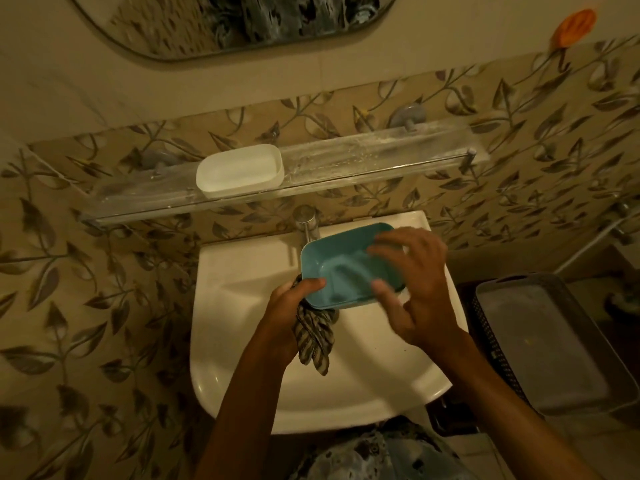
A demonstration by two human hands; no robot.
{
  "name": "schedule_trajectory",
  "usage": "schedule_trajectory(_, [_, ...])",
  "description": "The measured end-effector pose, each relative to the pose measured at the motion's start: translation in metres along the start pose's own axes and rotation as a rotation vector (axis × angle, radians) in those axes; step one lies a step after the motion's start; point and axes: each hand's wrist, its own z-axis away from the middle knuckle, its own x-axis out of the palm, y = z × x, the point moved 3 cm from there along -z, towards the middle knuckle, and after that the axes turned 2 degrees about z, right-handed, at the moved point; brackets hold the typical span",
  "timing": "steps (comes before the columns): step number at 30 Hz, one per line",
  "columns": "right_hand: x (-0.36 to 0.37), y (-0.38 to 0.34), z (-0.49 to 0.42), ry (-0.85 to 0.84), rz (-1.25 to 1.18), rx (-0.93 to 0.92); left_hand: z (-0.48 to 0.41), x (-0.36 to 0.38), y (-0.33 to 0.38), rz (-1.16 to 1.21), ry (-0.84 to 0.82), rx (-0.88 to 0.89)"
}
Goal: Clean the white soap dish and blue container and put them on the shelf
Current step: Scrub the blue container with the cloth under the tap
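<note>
The blue container [341, 268] is held over the white sink [242, 341], its open side facing me. My left hand [291, 306] grips its lower left edge with the thumb on the rim, and a striped cloth [317, 337] hangs from the same hand beneath the container. My right hand [415, 285] holds the container's right side, fingers spread over the rim. The white soap dish [239, 170] stands on the transparent wall shelf [381, 157], left of the middle.
A chrome tap [306, 221] rises behind the container. A dark perforated basket with a grey tray [540, 344] stands right of the sink. A mirror [225, 22] hangs above, and an orange holder [575, 26] is stuck at the upper right.
</note>
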Motion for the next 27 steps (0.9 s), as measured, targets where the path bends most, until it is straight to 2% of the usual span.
schedule_trajectory(2, [0.0,0.008,0.0,0.059,-0.302,0.381,0.002,0.0,0.001,-0.022,0.003,0.027])
schedule_trajectory(4, [0.006,0.016,0.003,-0.005,-0.618,0.716,0.004,0.004,0.002,-0.086,-0.002,0.076])
schedule_trajectory(7, [0.013,0.02,0.014,-0.182,-0.986,0.955,0.006,0.004,0.004,-0.123,0.021,0.126])
schedule_trajectory(10, [0.011,0.019,0.019,-0.219,-1.11,1.007,0.008,0.004,0.009,-0.149,0.027,0.16])
schedule_trajectory(14, [0.011,0.023,0.023,-0.165,-1.044,1.023,0.012,0.006,0.011,-0.201,0.035,0.185])
schedule_trajectory(17, [0.01,0.025,0.023,-0.094,-1.018,1.021,0.014,0.004,0.013,-0.108,0.04,0.161])
schedule_trajectory(21, [0.01,0.028,0.024,-0.007,-0.885,1.039,0.02,-0.008,0.025,0.006,0.212,0.209])
schedule_trajectory(24, [0.014,0.03,0.028,0.044,-0.793,1.021,0.032,-0.01,0.036,-0.216,0.327,0.34])
schedule_trajectory(27, [0.019,0.025,0.031,0.075,-0.708,0.988,0.046,0.007,0.039,-0.574,0.304,0.502])
